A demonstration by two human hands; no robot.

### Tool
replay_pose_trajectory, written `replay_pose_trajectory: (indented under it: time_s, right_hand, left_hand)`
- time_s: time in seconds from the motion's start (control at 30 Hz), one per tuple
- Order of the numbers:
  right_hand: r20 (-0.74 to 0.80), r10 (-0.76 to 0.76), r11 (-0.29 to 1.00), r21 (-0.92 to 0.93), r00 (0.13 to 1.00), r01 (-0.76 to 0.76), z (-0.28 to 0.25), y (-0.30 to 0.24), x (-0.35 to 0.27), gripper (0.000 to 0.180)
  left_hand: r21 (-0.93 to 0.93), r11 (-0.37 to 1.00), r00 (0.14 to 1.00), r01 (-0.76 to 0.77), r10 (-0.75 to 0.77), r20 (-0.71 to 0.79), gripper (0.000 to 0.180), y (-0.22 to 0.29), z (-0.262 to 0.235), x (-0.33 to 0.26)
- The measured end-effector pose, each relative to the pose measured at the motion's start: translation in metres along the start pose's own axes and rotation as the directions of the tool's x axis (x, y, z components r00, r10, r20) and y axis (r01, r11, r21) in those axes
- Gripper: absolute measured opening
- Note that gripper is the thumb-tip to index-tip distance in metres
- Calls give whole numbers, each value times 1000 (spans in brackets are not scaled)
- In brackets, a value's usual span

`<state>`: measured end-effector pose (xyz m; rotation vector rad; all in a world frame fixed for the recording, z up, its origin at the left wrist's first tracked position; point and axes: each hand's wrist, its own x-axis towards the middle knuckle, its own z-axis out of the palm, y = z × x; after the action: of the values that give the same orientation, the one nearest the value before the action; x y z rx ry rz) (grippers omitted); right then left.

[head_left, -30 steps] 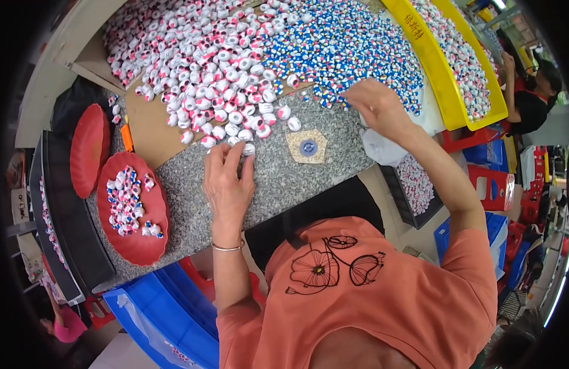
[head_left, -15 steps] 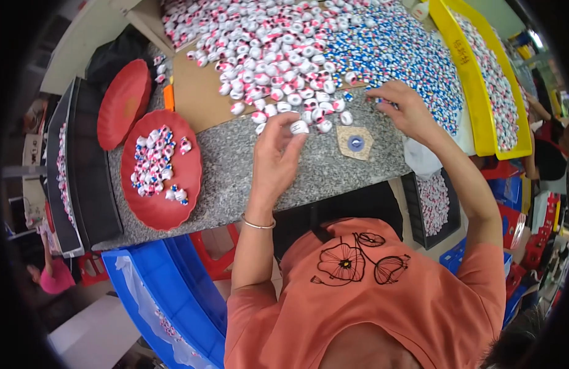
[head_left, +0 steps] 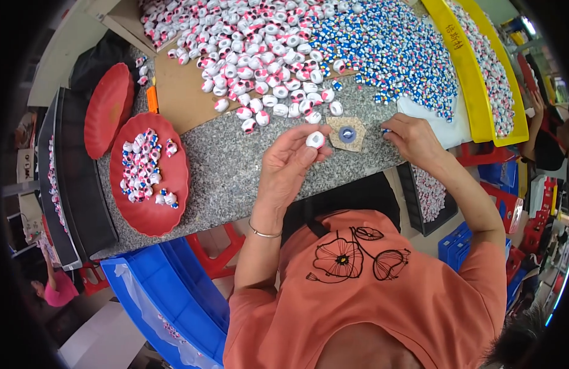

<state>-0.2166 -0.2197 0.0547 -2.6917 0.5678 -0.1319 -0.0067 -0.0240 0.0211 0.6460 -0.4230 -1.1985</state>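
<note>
My left hand (head_left: 282, 161) pinches a white-and-pink hollow figurine head (head_left: 316, 140) between thumb and fingers, its opening facing up. To the right, my right hand (head_left: 420, 138) is closed on a small blue figurine body (head_left: 385, 130), mostly hidden by the fingertips. Between the hands lies a tan pad (head_left: 357, 146) carrying a round blue-grey disc (head_left: 348, 134). Beyond the left hand spreads a heap of white-and-pink heads (head_left: 253, 61). A heap of small blue-and-white bodies (head_left: 401, 55) adjoins it on the right.
At left, a scalloped red plate (head_left: 173, 212) holds joined figurines (head_left: 141, 163); another red plate (head_left: 109, 111) leans behind it. An orange tool (head_left: 152, 99) lies near the cardboard (head_left: 180, 101). A yellow tray (head_left: 475, 120) stands at right, a blue bin (head_left: 192, 277) below the granite table (head_left: 223, 178).
My right hand has drawn back from the blue heap toward me, now pinching a small blue body. My left hand has moved right with the head, whose opening now shows.
</note>
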Motion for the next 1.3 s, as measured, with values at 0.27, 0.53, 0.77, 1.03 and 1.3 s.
replay_pose_trajectory:
  time_s: [0.27,0.53,0.77,1.03,1.3]
  right_hand:
    - [31,-124,992,28,992,123,-12,-10,14,16]
    - [56,-213,977,33,975,212,-6,-50,38,14]
    - [158,-298,940,-124,941,319,6,-54,51,18]
    - [62,-353,932,-71,934,357,8,-51,48,12]
    - [-153,-211,964,129,965,231,9,-53,38,12]
  left_hand:
    - [279,958,978,-70,121,-168,36,3,-5,-13]
    - [366,919,971,-143,203,-129,37,7,-6,-16]
    - [407,901,952,-152,244,-186,35,8,-7,-18]
    - [567,806,932,-168,318,-176,34,-2,0,-18]
    - [757,631,928,-170,360,-91,32,-21,6,-8]
